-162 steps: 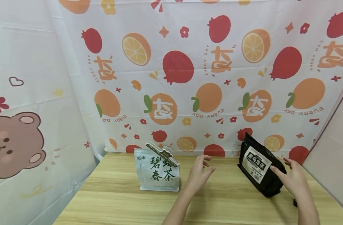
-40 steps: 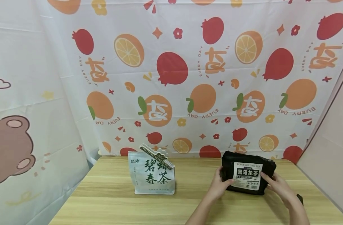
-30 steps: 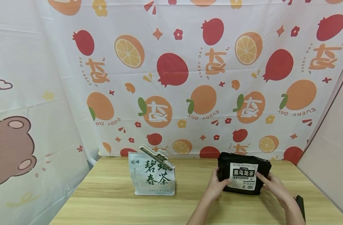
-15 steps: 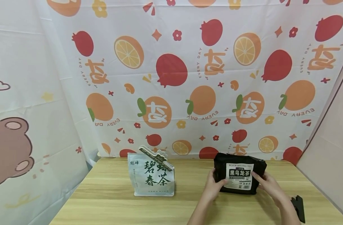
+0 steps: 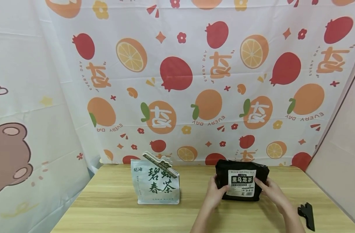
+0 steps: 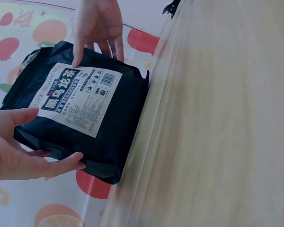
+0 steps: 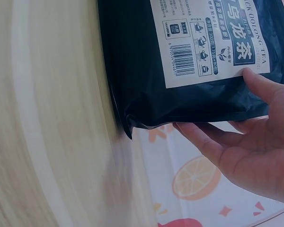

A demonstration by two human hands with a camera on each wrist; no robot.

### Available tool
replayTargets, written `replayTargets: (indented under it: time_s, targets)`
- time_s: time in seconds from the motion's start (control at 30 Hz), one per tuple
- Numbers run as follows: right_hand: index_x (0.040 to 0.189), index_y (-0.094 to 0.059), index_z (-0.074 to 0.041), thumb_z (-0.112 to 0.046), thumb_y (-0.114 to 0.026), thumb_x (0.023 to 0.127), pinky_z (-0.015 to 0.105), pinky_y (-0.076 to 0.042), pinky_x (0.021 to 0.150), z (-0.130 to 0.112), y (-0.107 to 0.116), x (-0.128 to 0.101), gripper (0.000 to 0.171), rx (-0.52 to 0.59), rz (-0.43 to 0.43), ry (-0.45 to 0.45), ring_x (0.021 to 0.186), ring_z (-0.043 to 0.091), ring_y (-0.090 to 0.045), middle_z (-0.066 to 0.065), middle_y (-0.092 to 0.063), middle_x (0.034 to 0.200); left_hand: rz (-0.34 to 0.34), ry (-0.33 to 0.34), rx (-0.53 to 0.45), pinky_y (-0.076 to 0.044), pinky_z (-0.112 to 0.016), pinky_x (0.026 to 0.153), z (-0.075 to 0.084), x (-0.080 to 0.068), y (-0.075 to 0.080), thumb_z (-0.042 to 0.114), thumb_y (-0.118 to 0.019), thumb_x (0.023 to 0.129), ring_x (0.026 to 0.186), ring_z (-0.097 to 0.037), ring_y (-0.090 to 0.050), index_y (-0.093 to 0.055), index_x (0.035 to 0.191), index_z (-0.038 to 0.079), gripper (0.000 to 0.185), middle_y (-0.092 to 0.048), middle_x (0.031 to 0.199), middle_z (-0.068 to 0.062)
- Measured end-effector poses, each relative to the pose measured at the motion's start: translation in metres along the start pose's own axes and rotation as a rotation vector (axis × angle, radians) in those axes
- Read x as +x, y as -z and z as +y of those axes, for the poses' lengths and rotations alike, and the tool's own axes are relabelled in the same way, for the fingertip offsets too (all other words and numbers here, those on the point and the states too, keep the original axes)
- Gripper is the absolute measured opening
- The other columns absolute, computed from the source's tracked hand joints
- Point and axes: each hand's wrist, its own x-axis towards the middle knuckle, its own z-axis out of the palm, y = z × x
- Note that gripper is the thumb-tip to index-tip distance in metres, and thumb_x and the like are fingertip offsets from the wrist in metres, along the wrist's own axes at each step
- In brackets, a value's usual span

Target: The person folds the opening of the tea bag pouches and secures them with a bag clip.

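Left hand point(image 5: 214, 194) and right hand point(image 5: 272, 191) grip the soft, rectangular black plastic tea pouch point(image 5: 242, 183) with white label, probably light, squashy, slick, best held by both sides.

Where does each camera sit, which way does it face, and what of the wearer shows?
Head: worn on the head, facing forward and down at the table, pale tea bag and black tea bag; both forearms, left grip and right grip show.
Left wrist: on that wrist, facing the black tea bag; left grip at the left edge, right grip at the top.
Right wrist: on that wrist, facing the bag's label; only the right grip shows, at the right edge.
Shared: both wrist views show label, table and fruit-print cloth.
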Motion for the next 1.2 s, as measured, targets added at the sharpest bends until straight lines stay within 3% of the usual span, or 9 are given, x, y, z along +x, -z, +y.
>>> replayTargets:
  time_s: [0.3, 0.63, 0.97, 1.2]
  targets:
    - [0.131, -0.030, 0.014, -0.034, -0.046, 0.097, 0.047, -0.041, 0.090, -0.001, -0.008, 0.000, 0.061, 0.022, 0.001, 0.020, 0.116, 0.038, -0.043, 0.030, -0.046, 0.122, -0.006, -0.025, 0.081, -0.031, -0.053, 0.095, 0.002, -0.001, 0.013, 0.012, -0.066, 0.081, 0.118, -0.043, -0.037, -0.033, 0.130, -0.013, 0.065, -0.038, 0.127, -0.031]
    - [0.129, -0.034, 0.013, -0.036, -0.049, 0.095, 0.048, -0.040, 0.091, -0.005, -0.014, -0.002, 0.061, 0.040, 0.000, 0.020, 0.116, 0.039, -0.040, 0.029, -0.041, 0.122, -0.040, -0.052, 0.183, -0.037, -0.050, 0.090, 0.005, 0.003, 0.032, 0.012, -0.064, 0.082, 0.108, -0.038, -0.048, -0.045, 0.122, -0.010, 0.050, -0.054, 0.111, -0.022]
    - [0.129, -0.032, 0.013, -0.033, -0.049, 0.096, 0.050, -0.039, 0.091, -0.007, -0.017, -0.004, 0.060, 0.037, -0.017, 0.020, 0.116, 0.042, -0.039, 0.029, -0.041, 0.123, -0.066, 0.008, 0.235, -0.036, -0.053, 0.091, 0.014, -0.001, 0.036, 0.016, -0.066, 0.085, 0.112, -0.040, -0.045, -0.040, 0.128, -0.008, 0.056, -0.050, 0.116, -0.022]
    - [0.131, -0.030, 0.013, -0.036, -0.050, 0.094, 0.053, -0.037, 0.092, -0.014, -0.023, -0.003, 0.065, 0.040, -0.045, 0.007, 0.119, 0.046, -0.035, 0.030, -0.038, 0.124, -0.025, 0.010, 0.281, -0.042, -0.049, 0.084, 0.012, 0.000, 0.041, 0.019, -0.066, 0.084, 0.099, -0.033, -0.053, -0.040, 0.128, -0.007, 0.057, -0.052, 0.108, -0.017]
